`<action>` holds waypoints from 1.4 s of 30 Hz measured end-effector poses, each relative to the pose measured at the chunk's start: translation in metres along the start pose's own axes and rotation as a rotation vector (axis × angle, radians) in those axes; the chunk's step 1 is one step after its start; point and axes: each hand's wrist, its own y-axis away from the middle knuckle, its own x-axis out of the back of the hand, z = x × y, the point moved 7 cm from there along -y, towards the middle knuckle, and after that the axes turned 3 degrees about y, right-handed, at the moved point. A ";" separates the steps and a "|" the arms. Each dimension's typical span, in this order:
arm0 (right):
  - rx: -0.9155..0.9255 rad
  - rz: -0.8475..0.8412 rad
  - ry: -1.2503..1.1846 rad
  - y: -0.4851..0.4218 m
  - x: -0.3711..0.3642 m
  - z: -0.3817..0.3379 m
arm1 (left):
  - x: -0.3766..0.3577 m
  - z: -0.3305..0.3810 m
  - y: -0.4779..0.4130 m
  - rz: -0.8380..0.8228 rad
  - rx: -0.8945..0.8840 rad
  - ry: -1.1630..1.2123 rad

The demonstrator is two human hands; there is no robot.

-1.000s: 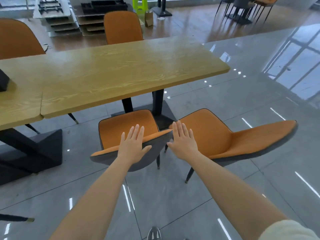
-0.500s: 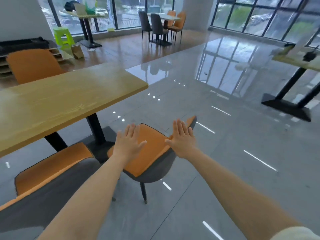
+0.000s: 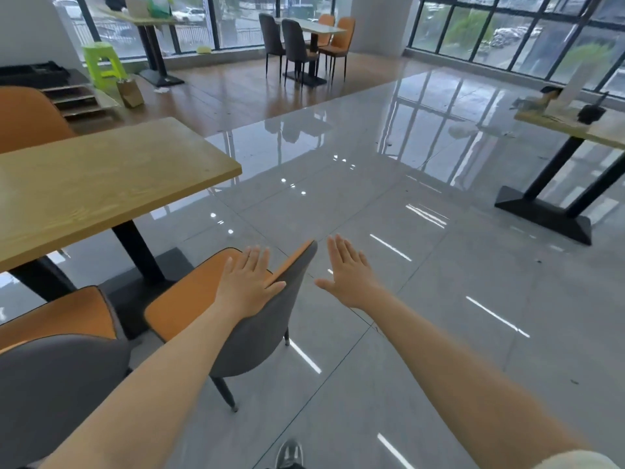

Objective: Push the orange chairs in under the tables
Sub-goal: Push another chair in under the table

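An orange chair with a grey back [image 3: 189, 296] stands at the right end of the wooden table [image 3: 101, 187], its seat partly under the top. My left hand [image 3: 250, 282] lies flat and open over the top edge of its backrest. My right hand [image 3: 348, 275] hovers open to the right of the backrest, over the floor, touching nothing. A second orange chair [image 3: 57, 319] sits to the left, close to the table. A third orange chair [image 3: 27, 116] shows behind the table at far left.
Glossy grey tile floor spreads to the right. Another table on a black base [image 3: 548, 211] stands at the right. A far table with grey and orange chairs [image 3: 304, 38], a green stool [image 3: 101, 62] and stacked trays [image 3: 71, 99] are at the back. My shoe [image 3: 289, 453] shows at the bottom.
The view has swung right from the first chair to the end chair. My right hand has come off the backrest and now hangs beside it; the left hand stays over the backrest.
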 end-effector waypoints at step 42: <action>0.883 -0.062 0.279 -0.175 -0.086 -0.062 | -0.076 -0.082 0.010 -0.051 0.645 0.123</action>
